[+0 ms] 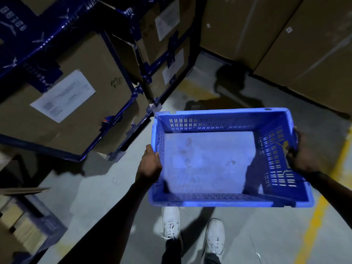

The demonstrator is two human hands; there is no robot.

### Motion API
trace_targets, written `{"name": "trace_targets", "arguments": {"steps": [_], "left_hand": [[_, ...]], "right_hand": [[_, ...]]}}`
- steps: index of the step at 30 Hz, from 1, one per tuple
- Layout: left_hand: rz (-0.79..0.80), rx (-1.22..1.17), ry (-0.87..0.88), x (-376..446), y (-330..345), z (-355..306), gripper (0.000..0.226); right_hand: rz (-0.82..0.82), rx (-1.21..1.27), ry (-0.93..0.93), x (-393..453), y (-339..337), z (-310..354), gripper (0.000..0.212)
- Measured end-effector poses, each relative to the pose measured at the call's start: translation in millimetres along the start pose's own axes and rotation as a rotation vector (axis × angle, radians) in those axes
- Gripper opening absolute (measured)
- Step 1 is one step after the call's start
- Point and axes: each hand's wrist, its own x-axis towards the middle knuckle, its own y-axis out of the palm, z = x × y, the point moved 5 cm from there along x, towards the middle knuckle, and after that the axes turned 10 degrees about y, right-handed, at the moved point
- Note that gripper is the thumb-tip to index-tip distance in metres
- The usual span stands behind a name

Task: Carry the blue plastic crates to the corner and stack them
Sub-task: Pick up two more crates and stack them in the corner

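Right now, in the head view, I have one blue crate (209, 162) held out in front of me at about waist height, above my white shoes (192, 231) and clear of the concrete floor (106, 187). My left hand (150, 164) is closed over the rim of the crate's left short wall, and my right hand (299, 157) is wrapped round the rim of the right short wall, fingers curled under the edge. The crate is empty, with slotted sides and a scuffed bottom, and it sits nearly level between my arms. Ahead is the corner: taped cardboard boxes (72, 100) stacked on the left, plain cartons (285, 35) on the right, and a bare patch of floor between them. A yellow floor line (320, 210) runs along my right. I see no other crate down there yet, so I judge this one would be the base of the stack. To do it well I should keep both grips even so the crate doesn't tip, step in squarely, bend to lower it flat, and set it tight into the corner without scraping the box edge just beside its far-left corner.
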Motion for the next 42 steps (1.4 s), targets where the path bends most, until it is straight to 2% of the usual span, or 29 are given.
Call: {"name": "trace_targets", "arguments": {"steps": [1,7,10,15,18,22,26,28,32,39,42], "left_hand": [[0.005,0.007,0.012,0,-2,1,0.008],[-0.021,0.046,0.074,-1,-15,12,0.012],[-0.047,0.053,0.12,-1,-24,22,0.014],[-0.07,0.139,0.111,4,-30,40,0.017],[-0.068,0.116,0.106,7,-31,45,0.014],[-0.114,0.103,0.079,4,-26,41,0.012],[-0.201,0.151,-0.037,-4,-17,31,0.016],[-0.261,0.168,0.008,-7,-15,26,0.015],[-0.237,0.182,-0.009,-1,-15,29,0.013],[-0.24,0.161,-0.019,-8,-13,23,0.014],[-0.234,0.152,-0.02,-6,-16,23,0.013]], "right_hand": [[-0.013,-0.001,0.003,-5,9,28,0.074],[-0.018,-0.078,0.114,-7,16,36,0.075],[-0.017,-0.048,0.11,-13,27,48,0.075],[-0.024,-0.036,0.08,-17,38,56,0.072],[-0.048,-0.038,0.085,-18,38,61,0.071],[0.0,-0.035,0.074,-20,35,64,0.069],[0.142,-0.1,0.124,-13,40,50,0.092],[0.185,-0.136,0.138,-11,41,47,0.099],[0.153,-0.156,0.149,-9,40,53,0.094],[0.173,-0.282,0.165,-8,41,53,0.101],[0.149,-0.277,0.202,-11,39,59,0.095]]}}
